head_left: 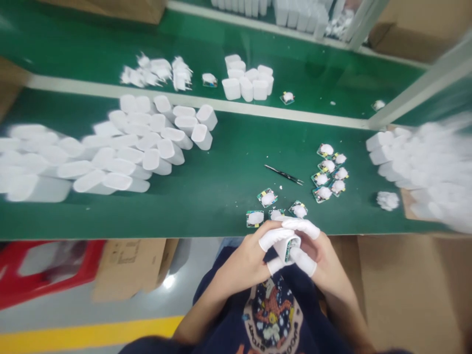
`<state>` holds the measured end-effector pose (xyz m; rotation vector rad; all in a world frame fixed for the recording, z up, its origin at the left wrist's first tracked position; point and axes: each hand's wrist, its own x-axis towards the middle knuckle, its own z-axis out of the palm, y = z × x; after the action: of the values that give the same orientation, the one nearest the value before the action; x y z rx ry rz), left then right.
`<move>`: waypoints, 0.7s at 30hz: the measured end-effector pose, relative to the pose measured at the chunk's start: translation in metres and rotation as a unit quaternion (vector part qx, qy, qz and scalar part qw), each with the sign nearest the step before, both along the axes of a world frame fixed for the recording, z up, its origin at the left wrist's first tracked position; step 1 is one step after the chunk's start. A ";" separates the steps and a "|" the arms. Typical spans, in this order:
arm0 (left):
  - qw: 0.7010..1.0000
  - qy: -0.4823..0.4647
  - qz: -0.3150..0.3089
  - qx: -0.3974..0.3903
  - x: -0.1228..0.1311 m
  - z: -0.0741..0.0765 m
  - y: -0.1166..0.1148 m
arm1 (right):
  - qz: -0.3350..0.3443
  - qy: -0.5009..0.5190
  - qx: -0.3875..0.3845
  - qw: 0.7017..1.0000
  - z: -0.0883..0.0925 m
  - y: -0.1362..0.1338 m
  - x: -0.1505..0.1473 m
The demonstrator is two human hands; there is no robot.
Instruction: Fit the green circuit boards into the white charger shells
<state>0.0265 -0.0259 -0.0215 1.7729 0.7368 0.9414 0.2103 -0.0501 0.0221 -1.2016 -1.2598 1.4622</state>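
Observation:
Just below the front edge of the green table (221, 196), my left hand (254, 253) and my right hand (319, 250) meet around one small white plastic casing (288, 246). Both hands wear white finger cots and pinch the casing from either side. A sliver of green circuit board shows at the casing's open end. Small circuit boards topped with white blobs (267, 197) lie on the table right above my hands.
A large heap of white casings (121, 152) fills the left of the table, another blurred heap (424, 162) the right. Black tweezers (283, 174) lie mid-table beside a cluster of boards (330, 172). A red stool (44, 270) and cardboard box (129, 265) stand underneath.

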 end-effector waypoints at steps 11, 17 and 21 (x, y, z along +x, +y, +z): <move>0.959 -0.047 0.192 -0.201 -0.017 -0.005 0.018 | 0.046 -0.541 0.197 0.816 -0.016 0.127 0.031; 0.909 -0.148 0.278 -0.273 -0.024 -0.024 0.027 | -0.011 -0.626 0.143 0.766 -0.011 0.286 0.064; 0.898 -0.141 0.313 -0.274 -0.028 -0.037 0.033 | -0.034 -0.669 0.116 0.733 -0.032 0.367 0.088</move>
<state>-0.0013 0.0074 -0.0583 0.8805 1.2695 1.2229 0.2980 0.3169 -0.0098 -2.1662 -2.1392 0.1029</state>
